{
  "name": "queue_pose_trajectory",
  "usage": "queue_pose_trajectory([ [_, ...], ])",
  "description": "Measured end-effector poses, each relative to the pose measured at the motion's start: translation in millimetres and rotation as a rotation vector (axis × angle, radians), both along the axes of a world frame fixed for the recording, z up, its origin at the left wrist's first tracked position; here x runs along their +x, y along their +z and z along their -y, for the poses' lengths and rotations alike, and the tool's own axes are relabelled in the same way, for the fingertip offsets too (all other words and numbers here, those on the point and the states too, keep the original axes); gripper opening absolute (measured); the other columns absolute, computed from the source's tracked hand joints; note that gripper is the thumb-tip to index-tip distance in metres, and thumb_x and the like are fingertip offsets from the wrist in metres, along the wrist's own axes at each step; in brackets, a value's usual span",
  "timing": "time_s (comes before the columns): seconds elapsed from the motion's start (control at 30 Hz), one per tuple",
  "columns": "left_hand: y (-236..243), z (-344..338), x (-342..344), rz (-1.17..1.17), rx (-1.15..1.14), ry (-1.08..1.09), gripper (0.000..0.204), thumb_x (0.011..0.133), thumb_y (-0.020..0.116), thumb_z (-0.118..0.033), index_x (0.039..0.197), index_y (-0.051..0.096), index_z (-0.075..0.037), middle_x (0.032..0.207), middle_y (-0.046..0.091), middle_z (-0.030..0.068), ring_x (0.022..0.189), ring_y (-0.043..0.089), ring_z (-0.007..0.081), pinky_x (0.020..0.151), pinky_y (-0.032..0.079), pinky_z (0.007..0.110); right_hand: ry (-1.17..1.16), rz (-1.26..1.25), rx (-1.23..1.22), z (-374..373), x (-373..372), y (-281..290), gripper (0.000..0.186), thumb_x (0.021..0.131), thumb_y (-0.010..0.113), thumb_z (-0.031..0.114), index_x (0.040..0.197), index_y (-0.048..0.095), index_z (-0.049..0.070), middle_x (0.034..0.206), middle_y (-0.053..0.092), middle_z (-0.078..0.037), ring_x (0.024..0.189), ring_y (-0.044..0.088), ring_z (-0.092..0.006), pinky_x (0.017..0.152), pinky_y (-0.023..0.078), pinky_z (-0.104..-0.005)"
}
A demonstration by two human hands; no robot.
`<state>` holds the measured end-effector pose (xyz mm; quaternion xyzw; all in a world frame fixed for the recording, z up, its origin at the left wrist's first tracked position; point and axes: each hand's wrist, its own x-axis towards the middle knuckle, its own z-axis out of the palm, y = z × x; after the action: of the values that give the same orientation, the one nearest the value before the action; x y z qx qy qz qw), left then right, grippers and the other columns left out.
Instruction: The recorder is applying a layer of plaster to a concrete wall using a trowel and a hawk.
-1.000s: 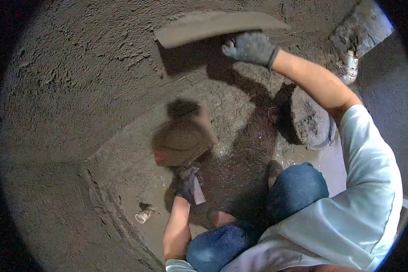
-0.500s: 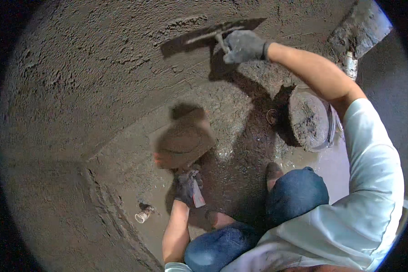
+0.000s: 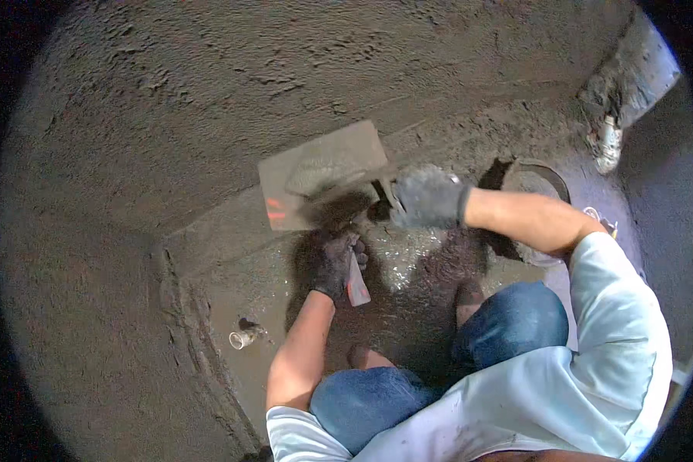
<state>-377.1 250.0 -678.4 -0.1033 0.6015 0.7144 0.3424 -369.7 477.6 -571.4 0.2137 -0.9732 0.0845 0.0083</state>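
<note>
My gloved left hand (image 3: 333,263) is closed round the handle of a rectangular plasterer's hawk (image 3: 279,185), whose pale handle end pokes out below my fingers. A patch of grey mortar (image 3: 327,171) lies on the board, and orange-red marks show near its left edge. My gloved right hand (image 3: 431,198) grips a plastering trowel (image 3: 379,196) by its handle. The trowel's blade is smeared by motion and overlaps the hawk's lower right part; whether it touches the board I cannot tell.
Rough wet render covers the wall (image 3: 231,85) in front. A bucket (image 3: 543,173) of mortar stands to the right, partly behind my right forearm. Short pipe stubs rise at the lower left (image 3: 243,337) and right (image 3: 609,145). My knees (image 3: 520,323) are bent above the wet floor.
My right hand has brought the trowel down from the wall to the hawk. My left hand has raised the hawk toward the wall and slightly right. Mortar now shows on the board more plainly.
</note>
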Motion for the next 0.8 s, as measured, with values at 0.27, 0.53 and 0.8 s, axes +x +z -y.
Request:
queue_pose_trajectory([
  [0.27, 27, 10, 31, -1.088, -0.884, -0.227, 0.045, 0.077, 0.059, -0.04, 0.098, 0.06, 0.0, 0.098, 0.061, 0.0202, 0.089, 0.058, 0.0365, 0.08, 0.046, 0.039, 0.212, -0.247, -0.257, 29, 0, 50, 0.028, 0.069, 0.063, 0.029, 0.08, 0.059, 0.004, 0.078, 0.06, -0.017, 0.073, 0.058, -0.0339, 0.067, 0.045, -0.0434],
  [0.53, -6, 45, -10, -1.038, -0.682, -0.282, 0.035, 0.082, 0.054, -0.03, 0.105, 0.059, -0.004, 0.104, 0.061, 0.0144, 0.099, 0.055, 0.0298, 0.087, 0.042, 0.038, -0.046, -0.138, -0.254, 52, -27, 22, 0.034, 0.074, 0.059, 0.036, 0.087, 0.06, 0.005, 0.066, 0.057, -0.016, 0.06, 0.058, -0.0303, 0.051, 0.045, -0.0405],
  [0.8, -42, 71, 9, -0.82, -0.441, -0.309, 0.026, 0.085, 0.054, -0.026, 0.101, 0.058, -0.006, 0.092, 0.062, 0.0059, 0.068, 0.058, 0.0267, 0.067, 0.05, 0.04, 0.063, -0.111, 0.153, -19, -32, 35, 0.043, 0.074, 0.055, 0.035, 0.108, 0.058, 0.01, 0.081, 0.063, -0.015, 0.076, 0.06, -0.032, 0.069, 0.048, -0.0427],
])
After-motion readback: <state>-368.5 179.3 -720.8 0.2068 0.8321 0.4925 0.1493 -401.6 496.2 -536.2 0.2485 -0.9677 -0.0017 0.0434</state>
